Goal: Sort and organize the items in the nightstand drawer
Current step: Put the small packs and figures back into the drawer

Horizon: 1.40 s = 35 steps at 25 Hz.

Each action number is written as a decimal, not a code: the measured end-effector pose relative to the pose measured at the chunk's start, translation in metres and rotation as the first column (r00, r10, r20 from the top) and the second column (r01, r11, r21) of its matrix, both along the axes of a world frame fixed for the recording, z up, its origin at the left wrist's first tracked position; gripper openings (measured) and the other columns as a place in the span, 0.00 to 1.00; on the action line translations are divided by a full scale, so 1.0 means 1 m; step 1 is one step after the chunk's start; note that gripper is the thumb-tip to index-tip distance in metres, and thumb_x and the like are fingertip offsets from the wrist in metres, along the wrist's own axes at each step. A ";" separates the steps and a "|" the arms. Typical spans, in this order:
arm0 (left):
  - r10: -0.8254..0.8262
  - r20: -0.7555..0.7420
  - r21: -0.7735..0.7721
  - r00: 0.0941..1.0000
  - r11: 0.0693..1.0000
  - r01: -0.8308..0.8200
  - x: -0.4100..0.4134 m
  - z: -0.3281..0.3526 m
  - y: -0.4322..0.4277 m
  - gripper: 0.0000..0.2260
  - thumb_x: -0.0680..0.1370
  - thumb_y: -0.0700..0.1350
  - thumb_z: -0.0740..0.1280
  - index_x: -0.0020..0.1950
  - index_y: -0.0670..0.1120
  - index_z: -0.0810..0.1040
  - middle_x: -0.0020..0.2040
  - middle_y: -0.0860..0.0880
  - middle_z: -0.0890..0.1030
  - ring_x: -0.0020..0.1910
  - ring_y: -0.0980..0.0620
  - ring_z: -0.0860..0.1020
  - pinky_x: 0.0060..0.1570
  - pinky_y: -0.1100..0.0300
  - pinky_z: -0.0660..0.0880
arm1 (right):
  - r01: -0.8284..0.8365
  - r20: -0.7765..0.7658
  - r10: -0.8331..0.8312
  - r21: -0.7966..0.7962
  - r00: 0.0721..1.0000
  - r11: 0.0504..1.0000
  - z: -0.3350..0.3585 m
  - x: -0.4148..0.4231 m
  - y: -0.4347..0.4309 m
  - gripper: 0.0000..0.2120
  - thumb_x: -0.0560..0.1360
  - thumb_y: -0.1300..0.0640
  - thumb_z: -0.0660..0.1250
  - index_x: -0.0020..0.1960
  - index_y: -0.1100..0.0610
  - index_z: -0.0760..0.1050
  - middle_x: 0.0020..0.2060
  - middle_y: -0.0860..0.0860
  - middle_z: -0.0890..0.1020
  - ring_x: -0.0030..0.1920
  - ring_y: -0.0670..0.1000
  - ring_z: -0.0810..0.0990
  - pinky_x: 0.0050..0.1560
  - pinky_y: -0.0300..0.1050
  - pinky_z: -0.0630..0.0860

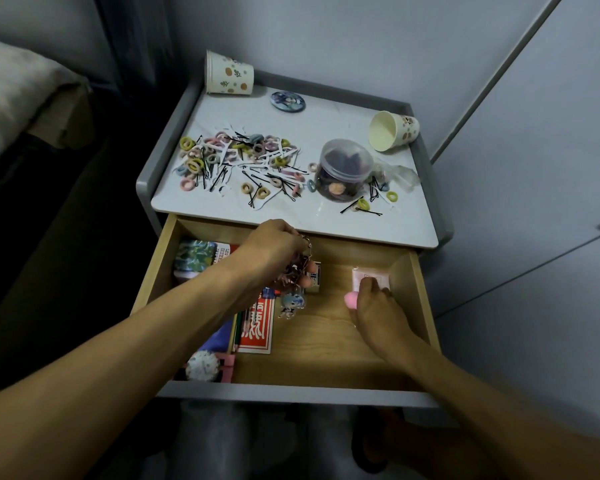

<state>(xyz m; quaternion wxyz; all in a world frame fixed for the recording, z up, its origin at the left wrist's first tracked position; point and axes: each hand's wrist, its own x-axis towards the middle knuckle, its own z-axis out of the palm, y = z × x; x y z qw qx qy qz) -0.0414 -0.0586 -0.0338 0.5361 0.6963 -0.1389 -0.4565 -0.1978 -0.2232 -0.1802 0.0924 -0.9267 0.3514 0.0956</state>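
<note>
Drawer [319, 344] of the nightstand stands pulled out toward the person, with both hands down inside it. The left hand [274, 247] has its fingers curled around the ring of a bunch of keychains [293, 296], which dangle over the middle of the drawer, the charms just above a small box [315, 276]. The right hand [378, 313] is curled around a small pink lump [350, 301]; what it is I cannot tell. Its fingertips touch a pink packet [370, 278] in the back right corner.

The step looks like gathering small trinkets on the bare right side. To do it well, lift the keychains clear by the ring so the charms do not snag the small box or the red card box [257, 329]. Then lay them down flat as one bunch rather than in a tangle. The pink things probably belong together, tight against the wall.

The left side of the drawer is packed: a green patterned pack [194, 252], pencils [238, 329], the card box and a white dotted ball [201, 367] lie close together. On the nightstand top [326, 109], a lidded clear jar [343, 168] holds dark hair ties, while many more hair ties and pins [239, 161] lie loose beside it. A cream cup [394, 129] lies on its side, empty. A spotted cup [229, 76] also lies tipped, its inside hidden.
</note>
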 end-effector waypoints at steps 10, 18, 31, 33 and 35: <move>0.006 0.008 0.004 1.000 1.000 -0.006 0.002 0.000 -0.001 0.01 0.81 0.38 0.62 0.52 0.41 0.71 0.39 0.40 0.83 0.32 0.44 0.80 0.41 0.49 0.76 | -0.001 0.074 0.011 -0.123 0.997 0.992 0.015 0.000 -0.008 0.23 0.78 0.49 0.66 0.67 0.61 0.68 0.61 0.59 0.78 0.57 0.57 0.79 0.56 0.49 0.79; -0.002 0.136 0.024 0.991 1.000 -0.001 -0.003 -0.005 0.000 0.01 0.82 0.40 0.61 0.51 0.43 0.71 0.43 0.40 0.84 0.34 0.45 0.82 0.39 0.51 0.76 | -0.145 -0.019 0.149 -0.391 0.989 0.909 0.035 0.006 -0.031 0.18 0.75 0.58 0.69 0.63 0.55 0.70 0.41 0.55 0.82 0.36 0.54 0.81 0.31 0.42 0.72; 0.085 -0.025 -0.066 0.996 0.994 -0.087 0.004 -0.005 0.007 0.01 0.82 0.39 0.59 0.51 0.42 0.68 0.43 0.38 0.83 0.36 0.42 0.81 0.43 0.47 0.77 | -0.229 -0.146 0.179 -0.508 0.973 0.830 0.024 -0.002 -0.032 0.23 0.65 0.47 0.79 0.53 0.57 0.78 0.46 0.58 0.79 0.33 0.53 0.80 0.28 0.40 0.73; 0.110 -0.117 -0.114 0.987 0.986 -0.123 0.004 -0.001 0.008 0.01 0.83 0.38 0.59 0.52 0.42 0.67 0.42 0.38 0.82 0.37 0.41 0.81 0.38 0.51 0.77 | -0.150 0.000 0.174 -0.512 0.985 0.846 0.031 -0.004 -0.024 0.20 0.69 0.47 0.76 0.55 0.57 0.77 0.47 0.57 0.79 0.36 0.52 0.80 0.28 0.38 0.69; 0.127 -0.174 -0.149 0.976 0.977 -0.154 0.005 -0.001 0.006 0.01 0.83 0.37 0.58 0.52 0.42 0.67 0.42 0.38 0.82 0.38 0.40 0.82 0.35 0.53 0.77 | -0.092 0.247 0.212 -0.422 0.945 0.902 0.049 -0.003 -0.010 0.14 0.74 0.49 0.72 0.56 0.55 0.77 0.48 0.52 0.79 0.40 0.49 0.79 0.33 0.34 0.66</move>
